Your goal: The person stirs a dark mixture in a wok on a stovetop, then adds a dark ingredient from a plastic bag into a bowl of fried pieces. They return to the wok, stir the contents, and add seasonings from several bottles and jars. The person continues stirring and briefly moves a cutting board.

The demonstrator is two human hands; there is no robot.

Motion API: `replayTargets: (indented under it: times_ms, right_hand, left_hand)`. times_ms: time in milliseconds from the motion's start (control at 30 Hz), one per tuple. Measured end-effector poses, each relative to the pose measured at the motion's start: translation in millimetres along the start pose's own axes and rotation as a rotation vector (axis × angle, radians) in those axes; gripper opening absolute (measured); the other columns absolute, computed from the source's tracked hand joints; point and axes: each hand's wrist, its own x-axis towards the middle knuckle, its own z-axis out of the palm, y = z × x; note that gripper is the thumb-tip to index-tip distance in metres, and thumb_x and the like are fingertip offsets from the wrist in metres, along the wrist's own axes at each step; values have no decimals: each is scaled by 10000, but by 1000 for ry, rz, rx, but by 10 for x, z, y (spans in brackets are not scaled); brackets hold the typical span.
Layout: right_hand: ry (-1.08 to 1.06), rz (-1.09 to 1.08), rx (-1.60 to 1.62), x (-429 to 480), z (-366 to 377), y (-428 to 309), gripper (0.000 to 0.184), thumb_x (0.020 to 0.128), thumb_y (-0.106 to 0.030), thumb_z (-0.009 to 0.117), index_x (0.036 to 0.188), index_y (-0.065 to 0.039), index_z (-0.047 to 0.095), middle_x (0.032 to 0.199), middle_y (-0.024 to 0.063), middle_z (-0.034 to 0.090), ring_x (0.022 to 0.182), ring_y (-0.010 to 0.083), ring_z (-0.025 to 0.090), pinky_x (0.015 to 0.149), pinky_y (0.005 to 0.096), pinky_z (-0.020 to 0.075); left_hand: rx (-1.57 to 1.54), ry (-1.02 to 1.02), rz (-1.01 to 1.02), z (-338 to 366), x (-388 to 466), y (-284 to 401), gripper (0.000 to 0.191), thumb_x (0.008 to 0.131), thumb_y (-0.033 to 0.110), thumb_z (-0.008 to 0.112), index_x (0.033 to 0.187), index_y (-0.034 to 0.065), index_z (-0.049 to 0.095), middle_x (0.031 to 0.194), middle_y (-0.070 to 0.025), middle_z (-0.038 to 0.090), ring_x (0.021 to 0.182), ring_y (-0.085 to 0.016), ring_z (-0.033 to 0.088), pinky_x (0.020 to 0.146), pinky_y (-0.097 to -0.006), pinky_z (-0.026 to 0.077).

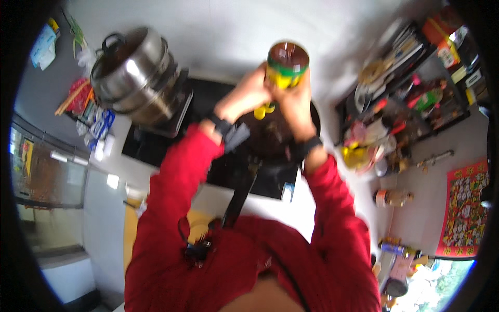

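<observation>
A jar (288, 60) with dark reddish-brown contents and a green and yellow label is held up over a dark pan. My left hand (249, 91) grips it from the left side. Around its right and lower side closes my right hand (294, 101). Below the hands, a small yellow round object (262, 112) shows, possibly the jar's lid; what holds it is hidden. The frying pan or wok (267, 134) sits on a black cooktop (150, 150), its dark handle (237, 201) pointing towards my body. Both wrists wear dark bands.
On the cooktop's left stands a stacked stainless steel steamer pot (132, 78) with a lid. A dark rack (421, 101) with bottles and packages is at the right. Chopsticks (74, 97) and packets lie at the far left, near a pale wall.
</observation>
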Motion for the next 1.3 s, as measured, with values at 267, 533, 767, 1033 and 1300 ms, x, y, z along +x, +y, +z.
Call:
replayTargets:
  times_ms: [267, 533, 767, 1033, 1300]
  right_hand:
    - [-70, 144, 153, -91, -14, 272, 726, 668, -151, 868, 1251, -22, 456, 1137, 147, 621, 1031, 251, 617, 898, 369, 506]
    - [-35, -1, 87, 69, -142, 213, 650, 698, -167, 865, 1181, 0, 463, 1059, 161, 654, 947, 246, 656, 825, 368, 536]
    - [64, 2, 235, 166, -273, 32, 629, 683, -116, 883, 1148, 1, 477, 1033, 132, 663, 914, 210, 656, 812, 335, 543]
    - [129, -51, 281, 128, -358, 133, 636, 666, -104, 896, 1140, 9, 485, 1035, 120, 665, 912, 190, 650, 815, 321, 539]
    - [83, 15, 247, 115, -346, 56, 653, 663, -112, 894, 1158, 4, 485, 1034, 124, 654, 919, 200, 640, 826, 333, 528]
  left_hand:
    - [281, -80, -215, -115, 81, -99, 510, 788, 16, 693, 1266, 24, 518, 1229, -102, 623, 1117, -163, 565, 940, -344, 478]
    - [260, 93, 81, 21, 180, -6, 665, 604, 183, 863, 1159, 38, 527, 1087, -187, 664, 1036, -353, 649, 876, -396, 516]
    - [337, 153, 135, 213, 266, 234, 562, 628, 158, 845, 1103, 37, 571, 982, -164, 695, 948, -337, 680, 845, -393, 536]
    - [350, 189, 125, 349, 299, 226, 535, 646, 189, 844, 1094, 43, 590, 969, -167, 705, 941, -355, 683, 831, -401, 540]
    - [314, 143, 86, 367, 245, 213, 573, 686, 139, 817, 1182, 52, 543, 1111, -151, 675, 1040, -294, 654, 899, -381, 512]
